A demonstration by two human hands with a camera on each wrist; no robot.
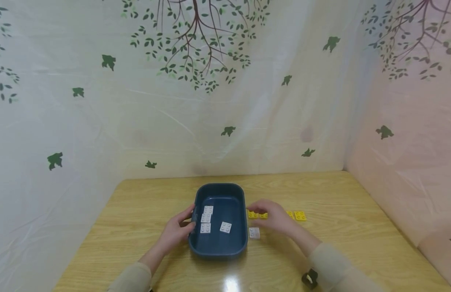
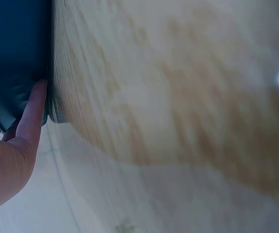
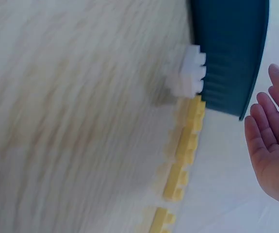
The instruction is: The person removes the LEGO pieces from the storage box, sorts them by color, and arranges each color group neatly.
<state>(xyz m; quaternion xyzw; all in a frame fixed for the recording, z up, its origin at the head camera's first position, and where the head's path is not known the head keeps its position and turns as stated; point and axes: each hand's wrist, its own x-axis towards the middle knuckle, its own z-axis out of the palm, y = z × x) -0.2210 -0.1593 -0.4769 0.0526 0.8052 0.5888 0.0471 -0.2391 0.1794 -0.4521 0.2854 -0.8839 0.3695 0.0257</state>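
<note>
A dark blue tray (image 1: 219,248) stands on the table with several white studded toy bricks (image 1: 225,227) inside. My left hand (image 1: 177,230) grips the tray's left side, its thumb at the rim; in the left wrist view, the hand (image 2: 13,155) lies against the tray wall (image 2: 13,53). Just right of the tray, my right hand (image 1: 274,217) hovers over a row of yellow bricks (image 1: 300,215) and hides part of it. In the right wrist view its fingers (image 3: 270,121) are loosely extended and hold nothing. One white brick (image 1: 254,232) sits beside the tray's right wall.
The wooden table (image 1: 137,211) reaches back to a pale curtain (image 1: 196,146) printed with leaves and branches. More curtain hangs along the left and right sides. A black wrist strap (image 1: 310,279) shows by the right sleeve.
</note>
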